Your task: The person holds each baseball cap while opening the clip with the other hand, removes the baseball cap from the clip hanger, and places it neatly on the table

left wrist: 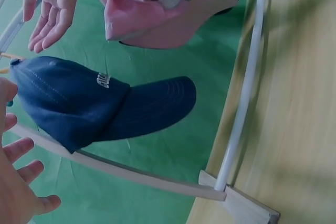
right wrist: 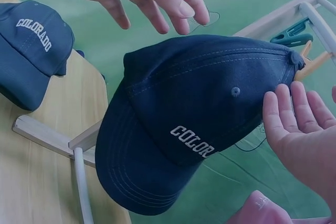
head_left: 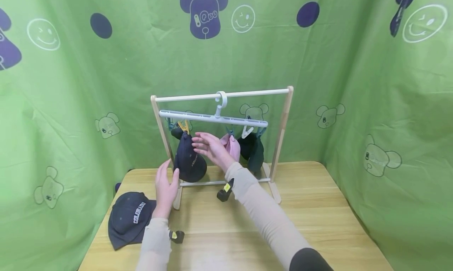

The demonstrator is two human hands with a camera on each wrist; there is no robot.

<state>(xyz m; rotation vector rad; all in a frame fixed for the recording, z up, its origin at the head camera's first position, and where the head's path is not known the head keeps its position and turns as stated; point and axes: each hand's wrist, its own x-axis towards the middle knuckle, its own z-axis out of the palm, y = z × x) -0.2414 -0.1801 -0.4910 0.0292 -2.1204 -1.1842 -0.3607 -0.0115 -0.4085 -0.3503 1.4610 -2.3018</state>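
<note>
Your table (head_left: 318, 208) bears a wooden-posted rack (head_left: 279, 141), its top rail carrying a pale, tilted hanger (head_left: 198, 116). From the hanger a navy cap (head_left: 189, 159) hangs near the left end, brim down, white lettering on its front; a pink cap (head_left: 232, 149) and a dark cap, perhaps green (head_left: 256, 155), hang further right. Another navy cap, marked COLORADO (head_left: 127, 214), sits on the table. Your left hand (head_left: 166, 186) and right hand (head_left: 212, 149) flank the hanging navy cap, fingers extended, grasping nothing; whether the right touches it is unclear. A yellow clip (head_left: 184, 126) pinches its top.
</note>
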